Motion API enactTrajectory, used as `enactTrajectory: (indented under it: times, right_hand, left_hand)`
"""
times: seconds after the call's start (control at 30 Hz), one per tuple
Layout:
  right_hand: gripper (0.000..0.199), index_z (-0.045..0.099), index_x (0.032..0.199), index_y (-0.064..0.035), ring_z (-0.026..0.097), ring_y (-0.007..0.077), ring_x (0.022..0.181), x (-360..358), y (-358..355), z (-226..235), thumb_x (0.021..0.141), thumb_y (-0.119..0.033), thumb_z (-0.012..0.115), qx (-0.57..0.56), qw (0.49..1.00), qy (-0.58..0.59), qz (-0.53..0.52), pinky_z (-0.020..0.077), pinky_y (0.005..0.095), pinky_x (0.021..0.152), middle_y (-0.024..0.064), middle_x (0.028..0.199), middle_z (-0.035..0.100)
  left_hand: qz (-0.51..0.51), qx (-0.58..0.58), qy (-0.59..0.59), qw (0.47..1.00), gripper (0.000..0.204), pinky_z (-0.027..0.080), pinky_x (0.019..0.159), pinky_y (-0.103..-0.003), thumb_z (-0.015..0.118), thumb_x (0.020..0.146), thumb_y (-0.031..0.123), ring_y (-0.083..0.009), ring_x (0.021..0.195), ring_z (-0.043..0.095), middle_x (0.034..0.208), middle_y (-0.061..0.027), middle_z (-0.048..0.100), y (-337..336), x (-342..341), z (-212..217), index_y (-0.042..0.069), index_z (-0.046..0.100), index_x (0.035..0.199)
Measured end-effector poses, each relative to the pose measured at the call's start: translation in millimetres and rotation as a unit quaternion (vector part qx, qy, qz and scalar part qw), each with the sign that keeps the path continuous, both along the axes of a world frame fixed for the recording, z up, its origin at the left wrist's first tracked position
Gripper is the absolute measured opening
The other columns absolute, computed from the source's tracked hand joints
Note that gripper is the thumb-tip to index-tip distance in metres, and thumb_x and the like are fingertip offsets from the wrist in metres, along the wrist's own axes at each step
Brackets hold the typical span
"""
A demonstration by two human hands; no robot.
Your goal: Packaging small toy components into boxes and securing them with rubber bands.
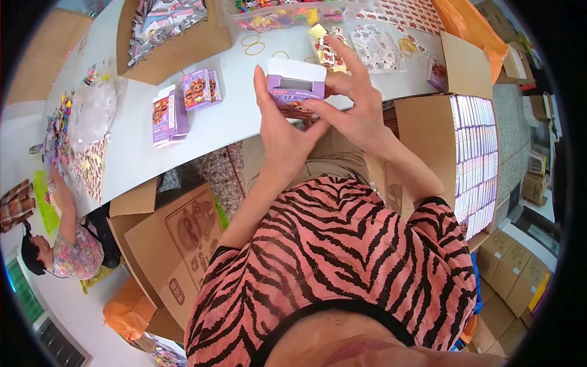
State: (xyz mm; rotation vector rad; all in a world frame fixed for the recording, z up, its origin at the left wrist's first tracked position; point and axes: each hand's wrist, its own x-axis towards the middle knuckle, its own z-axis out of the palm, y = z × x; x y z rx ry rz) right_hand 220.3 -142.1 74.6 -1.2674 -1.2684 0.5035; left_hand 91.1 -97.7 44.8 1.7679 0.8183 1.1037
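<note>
Far left: co-worker's arm [66,202] at the white desk [238,92], near a cloudy plastic bag [92,119] and small coloured items. Next, purple printed cartons [170,122] lie in two groups, one just beside the other. Behind them, an open cardboard box [183,60] heaped with silvery packets [165,27].

Centre: small purple box [296,95] held above the near desk edge, top flap raised. Left hand [281,144] grips its left side and underside; right hand [362,110] pinches its right side, thumb on the front, index finger raised clear. Rubber bands [252,48] beyond.

Right: sticker pieces [330,54], clear bag [376,48], then a large carton [422,131] holding rows of boxes [476,159].

Risk (judged): squeezing too hard could crease the thin card walls; a careless fold could bend the flap; tilting could spill any contents. Interior unclear.
</note>
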Motion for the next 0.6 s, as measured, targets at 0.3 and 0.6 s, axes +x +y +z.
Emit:
enactTrajectory:
  times: [0.3,0.6]
  right_hand:
    - [0.029,0.063,0.112,0.003,0.058,0.0089,0.085,27.8,10.3,17.0,0.094,-0.016,0.05,-0.133,0.967,0.137,0.169,0.0466,0.0242,0.079,0.0068,0.101,0.066]
    - [0.03,0.064,0.11,0.0011,0.058,0.0078,0.087,33.1,14.5,17.1,0.094,-0.021,0.051,-0.185,0.952,0.132,0.204,0.0455,0.0258,0.083,0.0036,0.095,0.066]
  left_hand:
    - [0.064,0.085,0.048,0.993,0.088,0.052,0.073,-0.036,0.081,0.058,0.004,-0.0317,0.095,0.057,0.112,-0.0186,0.049,8.1,-0.3,-14.2,-0.001,0.033,0.131]
    - [0.083,0.161,0.048,0.982,0.088,0.049,0.075,-0.038,0.079,0.051,0.0,-0.0335,0.092,0.057,0.107,-0.0182,0.051,12.5,-3.0,-13.5,-0.001,0.037,0.129]
